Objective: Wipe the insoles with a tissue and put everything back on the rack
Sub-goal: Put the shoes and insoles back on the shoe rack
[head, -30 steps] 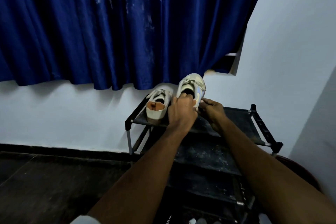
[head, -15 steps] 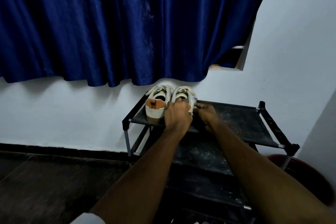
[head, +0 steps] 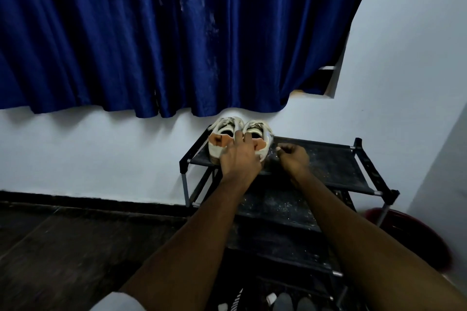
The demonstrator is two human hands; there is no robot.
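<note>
**Shoes on the top shelf, heels close to the front edge**

The left hand lies with spread, fairly straight fingers on the heels of both shoes. One or two fingertips reach over the collar of the right shoe, and I cannot tell if they hook inside. The right hand hovers just beside that shoe without touching it. Its fingers are curled and I see nothing in it.

The left shoe and the right one stand side by side at the left end of the rack, on its top shelf, toes to the wall. The insoles are not visible because the openings are dark. I see no tissue anywhere.

I think the danger is at the front bar of the rack, because the heels sit almost on it. If a fingertip catches in the collar when the left hand leaves, the right shoe may be dragged forward and fall to the lower shelves. The left shoe is also near the rack's left side, so a sideways push could tip it to the floor. The shelf looks like soft, dusty cloth, which may sag and dirty the soles. Above the rack, the curtain hem hangs near the toes and could snag.
</note>
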